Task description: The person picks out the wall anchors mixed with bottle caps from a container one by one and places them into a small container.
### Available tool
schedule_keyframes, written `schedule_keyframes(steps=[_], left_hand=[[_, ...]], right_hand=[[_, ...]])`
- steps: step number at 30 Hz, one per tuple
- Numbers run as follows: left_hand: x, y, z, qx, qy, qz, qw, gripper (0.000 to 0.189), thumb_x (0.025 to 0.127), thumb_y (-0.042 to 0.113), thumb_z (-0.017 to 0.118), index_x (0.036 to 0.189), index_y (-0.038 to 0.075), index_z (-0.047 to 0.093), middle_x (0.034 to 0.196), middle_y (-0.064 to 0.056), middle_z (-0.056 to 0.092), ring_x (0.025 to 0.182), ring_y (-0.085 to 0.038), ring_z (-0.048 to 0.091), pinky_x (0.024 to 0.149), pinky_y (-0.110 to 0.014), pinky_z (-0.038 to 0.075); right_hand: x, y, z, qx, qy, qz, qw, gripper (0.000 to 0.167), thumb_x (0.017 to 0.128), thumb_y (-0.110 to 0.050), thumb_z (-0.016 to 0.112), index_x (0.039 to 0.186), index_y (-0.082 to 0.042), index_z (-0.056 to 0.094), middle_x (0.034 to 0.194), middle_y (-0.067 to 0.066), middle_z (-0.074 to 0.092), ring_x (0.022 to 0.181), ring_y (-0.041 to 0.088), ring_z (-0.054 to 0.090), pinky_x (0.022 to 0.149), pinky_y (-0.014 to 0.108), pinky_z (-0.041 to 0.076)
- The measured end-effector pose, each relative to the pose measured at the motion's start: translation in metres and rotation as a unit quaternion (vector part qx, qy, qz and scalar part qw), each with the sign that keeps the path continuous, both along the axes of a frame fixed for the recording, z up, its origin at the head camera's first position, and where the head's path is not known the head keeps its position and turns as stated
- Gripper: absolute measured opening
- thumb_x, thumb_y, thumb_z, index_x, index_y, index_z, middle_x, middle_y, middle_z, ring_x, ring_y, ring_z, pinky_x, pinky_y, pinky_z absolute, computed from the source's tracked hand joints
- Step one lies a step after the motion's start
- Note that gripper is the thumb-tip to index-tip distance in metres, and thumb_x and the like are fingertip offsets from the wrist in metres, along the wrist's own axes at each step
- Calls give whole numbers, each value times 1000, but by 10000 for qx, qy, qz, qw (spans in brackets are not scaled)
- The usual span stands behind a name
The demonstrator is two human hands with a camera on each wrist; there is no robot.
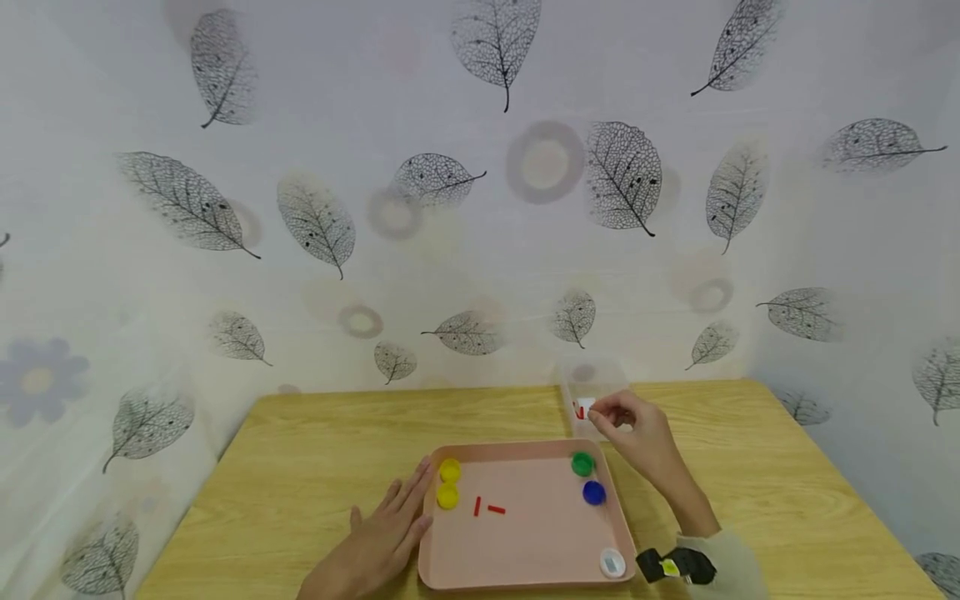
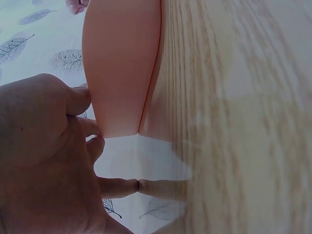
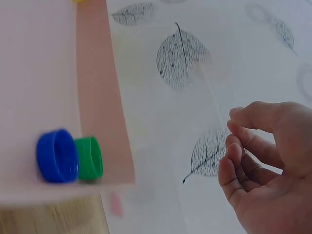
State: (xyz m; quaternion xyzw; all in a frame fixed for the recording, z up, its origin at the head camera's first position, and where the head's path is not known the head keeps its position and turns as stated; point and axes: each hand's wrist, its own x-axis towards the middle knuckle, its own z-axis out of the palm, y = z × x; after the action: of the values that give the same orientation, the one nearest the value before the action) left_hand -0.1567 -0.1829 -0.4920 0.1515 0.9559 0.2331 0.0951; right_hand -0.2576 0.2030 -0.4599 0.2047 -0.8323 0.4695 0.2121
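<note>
My left hand (image 1: 382, 533) rests against the left rim of a pink tray (image 1: 525, 575), fingers extended along its edge. Seen from the left wrist, its fingertips touch the tray's outer wall (image 2: 122, 63). My right hand (image 1: 633, 429) is over a clear plastic box (image 1: 585, 375) behind the tray, thumb and forefinger tips close together. I cannot tell whether they pinch anything. Red bits (image 1: 580, 412) and something white (image 1: 586, 405) show in the box beside these fingertips. Two short red sticks (image 1: 477, 507) lie apart in the tray.
Two yellow caps (image 1: 447, 496) sit at the tray's left side. A green cap (image 1: 582, 464) and a blue cap (image 1: 594, 492) are at its back right, a white disc (image 1: 612, 562) at its front right. Leaf-patterned cloth (image 1: 480, 250) hangs behind the wooden table (image 1: 315, 450).
</note>
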Motion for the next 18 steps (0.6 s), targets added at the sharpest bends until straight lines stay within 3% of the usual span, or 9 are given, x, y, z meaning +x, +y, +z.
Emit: schedule_keyframes(steps=[6, 11, 14, 18], left_hand=[[0, 0, 1, -6, 87, -75, 9999, 62, 112, 48, 31, 167, 26, 12, 172, 6, 8, 148, -48, 29, 89, -95, 10], [1, 0, 1, -63, 134, -49, 9999, 62, 112, 48, 32, 167, 26, 13, 172, 6, 9, 148, -47, 31, 90, -94, 11], [1, -1, 1, -52, 109, -15, 9999, 62, 112, 48, 32, 167, 26, 14, 172, 6, 10, 149, -46, 30, 91, -94, 10], [1, -1, 0, -28, 81, -32, 10000, 62, 112, 48, 31, 167, 25, 14, 172, 5, 9, 149, -46, 29, 91, -94, 9]], right_hand=[[17, -27, 8, -201, -420, 574, 9973, 7, 93, -6, 77, 96, -11, 73, 84, -3, 66, 71, 10, 60, 63, 26, 54], [24, -50, 4, -204, -591, 926, 9937, 7, 92, -7, 78, 95, -11, 73, 83, -4, 66, 71, 10, 60, 62, 28, 55], [27, -63, -3, -81, -618, 1077, 9922, 6, 91, -6, 78, 94, -8, 73, 83, -5, 66, 71, 8, 60, 62, 27, 56], [32, -76, -12, 339, -571, 952, 9932, 6, 90, -11, 80, 91, -12, 75, 79, -11, 65, 69, 3, 59, 61, 26, 55]])
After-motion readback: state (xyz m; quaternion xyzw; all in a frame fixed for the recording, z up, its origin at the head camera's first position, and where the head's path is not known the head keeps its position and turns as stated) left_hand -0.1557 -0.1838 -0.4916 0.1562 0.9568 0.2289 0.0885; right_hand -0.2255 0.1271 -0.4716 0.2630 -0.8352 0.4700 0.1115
